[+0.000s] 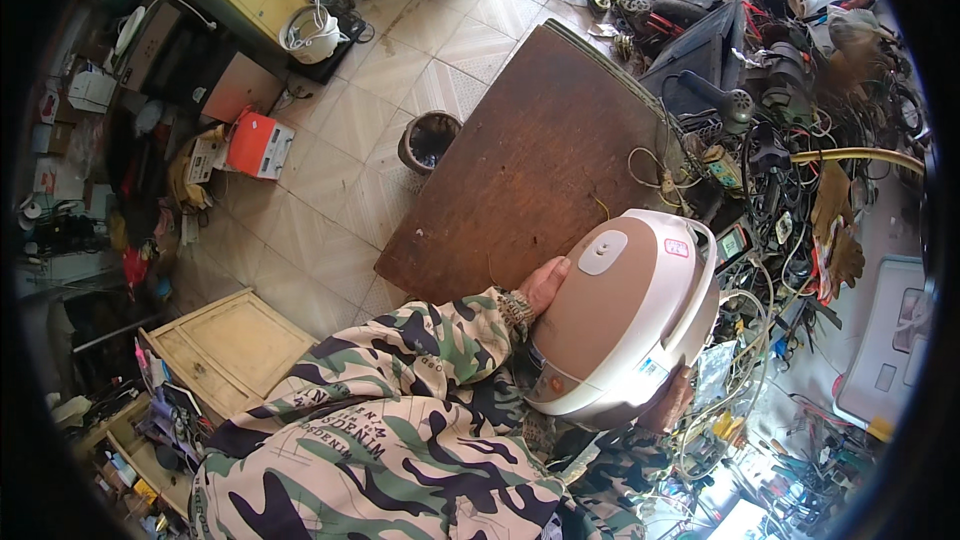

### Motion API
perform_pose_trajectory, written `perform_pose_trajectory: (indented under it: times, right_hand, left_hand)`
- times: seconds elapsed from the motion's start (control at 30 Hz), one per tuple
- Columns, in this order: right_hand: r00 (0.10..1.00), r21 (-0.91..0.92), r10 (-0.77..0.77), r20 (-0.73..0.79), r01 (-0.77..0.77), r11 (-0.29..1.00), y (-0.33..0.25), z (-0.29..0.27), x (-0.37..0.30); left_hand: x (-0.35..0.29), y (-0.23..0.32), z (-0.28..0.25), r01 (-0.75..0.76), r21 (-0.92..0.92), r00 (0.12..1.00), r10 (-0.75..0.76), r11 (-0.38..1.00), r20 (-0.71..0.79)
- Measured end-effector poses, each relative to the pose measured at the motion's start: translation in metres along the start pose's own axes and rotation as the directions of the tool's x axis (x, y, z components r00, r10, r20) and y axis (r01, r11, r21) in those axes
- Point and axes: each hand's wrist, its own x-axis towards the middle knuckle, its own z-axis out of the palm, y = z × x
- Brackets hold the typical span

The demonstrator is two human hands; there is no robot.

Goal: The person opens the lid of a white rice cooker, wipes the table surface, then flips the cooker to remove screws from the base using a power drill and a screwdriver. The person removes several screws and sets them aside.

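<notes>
A white and brown rice cooker (610, 315) is held between my two hands at the right end of a brown wooden table, its lid closed and its body tilted. My left hand (545, 284) presses against the side of the cooker nearest the table, fingers partly hidden behind it. Under the opposite side, my right hand (668, 402) supports the cooker near the base of its handle; most of those fingers are hidden. Both my forearms wear camouflage sleeves. Whether the cooker touches the tabletop cannot be made out.
The wooden table (520, 160) lies ahead. Tangled cables, a hair dryer (715, 98) and a glove (838, 230) crowd the right side. A dark pot (430, 142) stands on the tiled floor. A red and white box (258, 145) and an open drawer (150, 460) are at left.
</notes>
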Motion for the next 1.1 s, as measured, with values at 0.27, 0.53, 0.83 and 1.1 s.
perform_pose_trajectory:
  times: [0.27, 0.53, 0.83, 1.1]
  right_hand:
    - [0.999, 0.002, 0.03, 0.01, -0.03, 1.0, -0.01, 0.006, 0.008]
    - [0.994, 0.003, 0.098, -0.052, -0.098, 0.995, 0.004, -0.003, 0.016]
    - [0.997, -0.135, -0.004, -0.077, -0.007, 0.991, 0.004, -0.001, 0.011]
    - [0.993, -0.202, -0.059, -0.099, 0.038, 0.979, -0.007, 0.006, 0.007]
  left_hand:
    - [0.007, -0.044, -0.003, -0.099, 0.322, 0.974, 0.158, 0.942, -0.163]
    - [0.009, -0.029, -0.017, 0.047, 0.224, 0.993, -0.021, 0.973, -0.116]
    - [0.033, 0.026, -0.077, 0.379, -0.317, 0.901, -0.425, 0.869, -0.089]
    - [0.022, 0.095, -0.146, -0.289, -0.126, 0.794, 0.164, 0.949, -0.585]
